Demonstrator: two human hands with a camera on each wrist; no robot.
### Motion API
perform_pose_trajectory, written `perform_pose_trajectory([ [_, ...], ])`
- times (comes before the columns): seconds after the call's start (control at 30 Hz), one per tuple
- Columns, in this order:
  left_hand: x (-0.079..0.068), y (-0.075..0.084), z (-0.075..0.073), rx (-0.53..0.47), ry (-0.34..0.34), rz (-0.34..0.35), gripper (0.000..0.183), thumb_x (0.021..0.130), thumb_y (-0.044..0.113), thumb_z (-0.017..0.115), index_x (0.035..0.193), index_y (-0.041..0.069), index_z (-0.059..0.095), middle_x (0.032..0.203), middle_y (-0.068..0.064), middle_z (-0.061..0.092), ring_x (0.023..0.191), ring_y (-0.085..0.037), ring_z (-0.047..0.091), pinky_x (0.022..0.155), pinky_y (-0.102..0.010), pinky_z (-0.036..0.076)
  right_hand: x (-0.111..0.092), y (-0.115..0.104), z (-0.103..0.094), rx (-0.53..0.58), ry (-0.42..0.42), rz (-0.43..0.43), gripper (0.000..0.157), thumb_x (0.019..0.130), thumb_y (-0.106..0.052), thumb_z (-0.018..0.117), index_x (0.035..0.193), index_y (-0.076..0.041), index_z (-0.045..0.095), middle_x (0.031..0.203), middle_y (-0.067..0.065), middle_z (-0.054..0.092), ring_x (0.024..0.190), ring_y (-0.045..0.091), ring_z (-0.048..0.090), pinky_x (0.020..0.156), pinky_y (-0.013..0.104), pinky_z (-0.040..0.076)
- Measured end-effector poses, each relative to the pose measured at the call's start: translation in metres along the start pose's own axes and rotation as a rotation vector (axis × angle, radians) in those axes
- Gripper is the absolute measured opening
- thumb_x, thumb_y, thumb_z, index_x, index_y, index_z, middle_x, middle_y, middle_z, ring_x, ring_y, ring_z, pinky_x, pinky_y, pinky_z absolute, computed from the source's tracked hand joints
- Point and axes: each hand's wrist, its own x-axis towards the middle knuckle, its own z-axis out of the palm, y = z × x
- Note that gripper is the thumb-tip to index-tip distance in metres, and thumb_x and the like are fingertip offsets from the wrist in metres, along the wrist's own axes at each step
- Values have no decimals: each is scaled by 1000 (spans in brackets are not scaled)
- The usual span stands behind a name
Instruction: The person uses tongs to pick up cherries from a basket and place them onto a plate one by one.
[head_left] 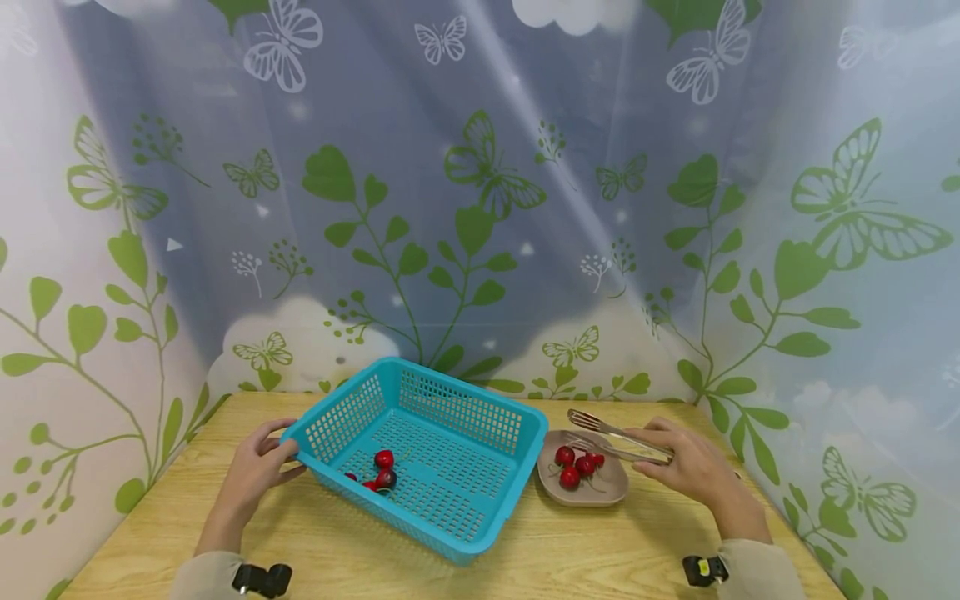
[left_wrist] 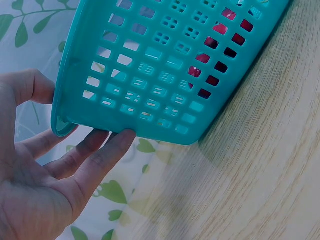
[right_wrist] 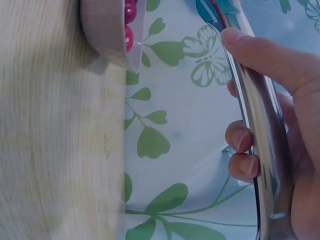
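A blue perforated plastic basket (head_left: 420,533) stands on the table with several red cherries (head_left: 384,459) near its left front side. My left hand (head_left: 258,467) grips the basket's left corner; in the left wrist view its thumb lies on one side of the rim and the fingers (left_wrist: 107,155) touch the other. My right hand (head_left: 693,462) holds metal tongs (head_left: 618,433) over a small beige dish (head_left: 585,498). The tong arms are spread, one fork-like end above the other. More cherries (head_left: 569,477) with stems lie in the dish; whether the lower end touches them, I cannot tell.
The wooden table (head_left: 360,567) carries the basket, with the dish close to its right side. A curtain (head_left: 480,275) printed with leaves and butterflies surrounds the back and both sides of the table.
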Motion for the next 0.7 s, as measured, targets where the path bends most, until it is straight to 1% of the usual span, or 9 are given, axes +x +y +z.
perform_pose_trajectory([
  [0.1,0,0,0,-4,-2,-2,53,103,13,52,154,3,39,110,-5,69,90,-5,70,91,-42,66,2,-4,0,-26,23,-26,46,85,-22,83,130,-19,74,105,1,68,66,-5,41,54,18,36],
  [0.23,0,0,0,-2,-1,0,53,104,14,51,154,3,39,110,-5,69,90,-4,69,91,-42,66,3,-9,-1,-24,35,-44,45,86,-23,83,130,-20,74,104,1,68,66,-6,42,54,18,38],
  [0.37,0,0,0,0,-1,7,52,104,14,51,154,3,40,114,-10,68,91,-4,69,91,-43,66,4,-13,-2,-13,41,-64,45,86,-22,83,130,-20,74,105,2,68,64,-7,42,53,18,38],
  [0.5,-1,0,0,-1,1,9,52,104,13,50,153,3,40,115,-13,68,91,-4,70,91,-43,66,8,-18,-4,-12,82,-122,46,84,-17,85,129,-17,74,105,3,67,63,-9,43,52,17,39],
  [0.6,-1,0,0,-7,2,6,52,103,13,51,153,3,40,113,-10,68,91,-4,70,91,-43,66,11,-23,-7,-15,128,-162,48,81,-13,86,127,-16,75,103,2,67,62,-10,44,51,17,40],
  [0.7,0,0,0,-12,2,5,52,103,13,51,153,3,40,109,-5,69,91,-5,69,91,-42,66,14,-29,-11,-16,152,-179,49,79,-12,87,127,-16,75,105,1,67,63,-11,46,51,16,41],
])
